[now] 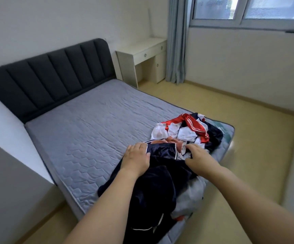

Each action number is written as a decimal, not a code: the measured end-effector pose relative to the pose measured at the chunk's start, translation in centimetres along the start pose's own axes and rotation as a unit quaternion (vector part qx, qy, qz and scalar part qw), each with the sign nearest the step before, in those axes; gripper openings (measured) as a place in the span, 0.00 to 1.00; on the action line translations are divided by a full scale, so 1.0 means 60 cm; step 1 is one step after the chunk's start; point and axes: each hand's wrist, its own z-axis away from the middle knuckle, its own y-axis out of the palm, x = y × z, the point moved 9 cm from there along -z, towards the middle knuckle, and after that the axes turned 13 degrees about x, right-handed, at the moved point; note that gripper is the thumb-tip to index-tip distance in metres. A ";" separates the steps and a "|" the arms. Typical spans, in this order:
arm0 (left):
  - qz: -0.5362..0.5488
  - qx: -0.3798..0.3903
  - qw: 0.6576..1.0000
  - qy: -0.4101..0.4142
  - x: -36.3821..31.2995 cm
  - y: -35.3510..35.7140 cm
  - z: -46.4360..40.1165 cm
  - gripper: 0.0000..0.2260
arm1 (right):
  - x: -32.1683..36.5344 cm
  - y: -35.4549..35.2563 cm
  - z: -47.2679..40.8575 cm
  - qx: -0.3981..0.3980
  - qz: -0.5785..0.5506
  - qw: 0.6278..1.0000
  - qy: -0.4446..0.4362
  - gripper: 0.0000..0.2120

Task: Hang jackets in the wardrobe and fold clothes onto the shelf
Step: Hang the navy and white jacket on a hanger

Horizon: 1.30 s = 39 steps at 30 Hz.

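A heap of clothes lies at the foot of the bed (82, 138): a dark navy garment with white piping (153, 184) nearest me, and behind it a red, white and navy pile (186, 131). My left hand (136, 159) grips the left side of the navy garment's upper edge. My right hand (198, 155) has its fingers curled into the cloth at the right side of the same edge. The wardrobe and shelf are out of view.
The grey quilted mattress stretches back to a dark padded headboard (51, 76). A white desk (142, 55) stands beside it, next to a grey curtain (176, 41) and a window (248, 9). Yellow floor (245, 141) runs along the right of the bed.
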 end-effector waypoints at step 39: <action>0.242 0.306 0.891 -0.234 -0.241 0.840 -1.319 0.29 | -1.009 0.044 -1.380 0.182 0.038 0.972 0.141 0.45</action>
